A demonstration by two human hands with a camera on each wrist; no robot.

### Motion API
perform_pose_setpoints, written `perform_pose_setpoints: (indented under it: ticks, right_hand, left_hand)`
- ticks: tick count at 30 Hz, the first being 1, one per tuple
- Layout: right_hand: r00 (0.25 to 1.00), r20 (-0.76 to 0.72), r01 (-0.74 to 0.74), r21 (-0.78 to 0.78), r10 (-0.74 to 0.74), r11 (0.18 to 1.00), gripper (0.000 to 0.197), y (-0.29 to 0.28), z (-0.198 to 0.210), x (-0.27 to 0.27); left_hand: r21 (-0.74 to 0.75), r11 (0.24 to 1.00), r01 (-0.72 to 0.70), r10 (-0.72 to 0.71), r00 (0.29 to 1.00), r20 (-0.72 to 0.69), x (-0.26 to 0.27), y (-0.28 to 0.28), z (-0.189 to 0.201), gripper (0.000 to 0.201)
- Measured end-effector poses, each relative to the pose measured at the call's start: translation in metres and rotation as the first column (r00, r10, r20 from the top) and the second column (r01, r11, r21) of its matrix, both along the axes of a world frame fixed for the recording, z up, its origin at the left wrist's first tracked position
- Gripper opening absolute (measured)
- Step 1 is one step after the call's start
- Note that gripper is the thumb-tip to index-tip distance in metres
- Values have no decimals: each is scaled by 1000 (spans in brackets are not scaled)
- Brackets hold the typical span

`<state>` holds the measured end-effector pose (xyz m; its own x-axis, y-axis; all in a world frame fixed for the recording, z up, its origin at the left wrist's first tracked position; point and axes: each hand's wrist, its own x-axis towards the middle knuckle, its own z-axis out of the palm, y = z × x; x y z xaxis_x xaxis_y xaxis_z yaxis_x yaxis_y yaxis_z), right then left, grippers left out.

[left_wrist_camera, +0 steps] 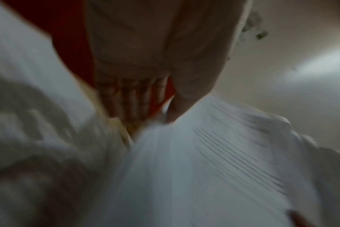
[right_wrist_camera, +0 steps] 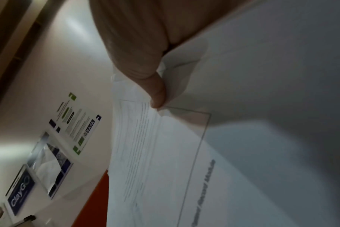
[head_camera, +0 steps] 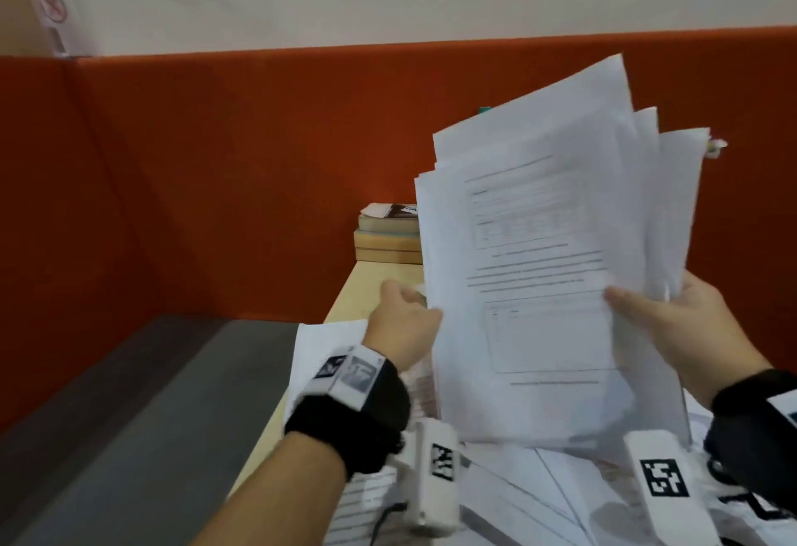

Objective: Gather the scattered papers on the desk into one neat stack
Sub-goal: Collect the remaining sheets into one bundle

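I hold a thick, uneven bundle of printed white papers (head_camera: 539, 265) upright above the desk, its sheets fanned out at the top. My left hand (head_camera: 405, 317) grips the bundle's left edge, thumb against the sheets (left_wrist_camera: 204, 169) in the blurred left wrist view. At the right edge my right hand (head_camera: 664, 321) pinches it, thumb on the front page (right_wrist_camera: 243, 138) and fingers hidden behind. More loose papers (head_camera: 539, 489) lie overlapping on the desk (head_camera: 371, 282) below the bundle, one sheet (head_camera: 319, 343) sticking out to the left.
A short pile of books (head_camera: 388, 235) sits at the back of the light wooden desk against the orange partition (head_camera: 215, 179). A grey surface (head_camera: 129, 416) lies lower on the left. Posters (right_wrist_camera: 76, 122) hang on the white wall.
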<state>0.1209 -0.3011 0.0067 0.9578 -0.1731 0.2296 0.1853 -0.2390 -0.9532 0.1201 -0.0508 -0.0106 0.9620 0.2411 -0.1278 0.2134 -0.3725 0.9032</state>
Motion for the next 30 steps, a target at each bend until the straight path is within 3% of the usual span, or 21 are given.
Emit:
perform_pose_setpoints:
  ticks: [2, 4, 5, 7, 9, 13, 15, 19, 22, 23, 26, 28, 30]
  right_hand:
    - [999, -32, 3, 8, -3, 1000, 26, -3, -1, -3]
    - [999, -39, 6, 6, -6, 1000, 28, -6, -5, -2]
    - [999, -37, 11, 4, -10, 1000, 31, -7, -7, 0]
    - [999, -36, 21, 8, -21, 1000, 34, -7, -11, 5]
    - [999, -25, 25, 2, -25, 1000, 34, -6, -14, 9]
    - [1000, -8, 29, 6, -29, 1000, 28, -5, -15, 11]
    - [1000, -3, 27, 17, -27, 999, 21, -7, -14, 9]
    - [998, -14, 59, 25, -58, 998, 13, -16, -13, 8]
    - [995, -43, 88, 43, -86, 995, 11, -24, -16, 7]
    - [995, -49, 93, 46, -91, 995, 12, -26, -17, 6]
    - [993, -57, 106, 43, -103, 993, 12, -30, -19, 6]
    - [993, -58, 104, 58, -101, 993, 15, -32, -18, 5]
    - [994, -58, 94, 73, -90, 993, 17, -33, -16, 5]
  left_hand:
    - [385, 923, 8, 92, 966, -241, -6, 36, -4, 69]
    - [642, 763, 76, 265, 869, -418, -16, 71, -7, 88]
    - [693, 707, 139, 290, 837, -464, -22, 83, -12, 85]
    - [734, 611, 297, 208, 834, -511, -32, 93, -19, 60]
    - [748, 564, 351, 144, 850, -507, -39, 92, -25, 58]
    - [745, 643, 175, 223, 888, -401, -23, 87, -30, 55]
    - [715, 693, 97, 200, 927, -319, -15, 82, -26, 36]
    - [380, 913, -147, 158, 987, 1, 0, 73, -14, 14]
    - [73, 968, -241, 240, 970, 30, 7, 55, -20, 32]
    - [64, 969, -237, 235, 971, 31, 9, 48, -24, 37]
    - [315, 934, -169, 147, 985, 93, 19, 31, -32, 31]
    - [452, 888, -85, 95, 996, 3, 25, 20, -27, 20]
    - [512, 857, 56, 37, 985, -170, 26, 11, -19, 41]
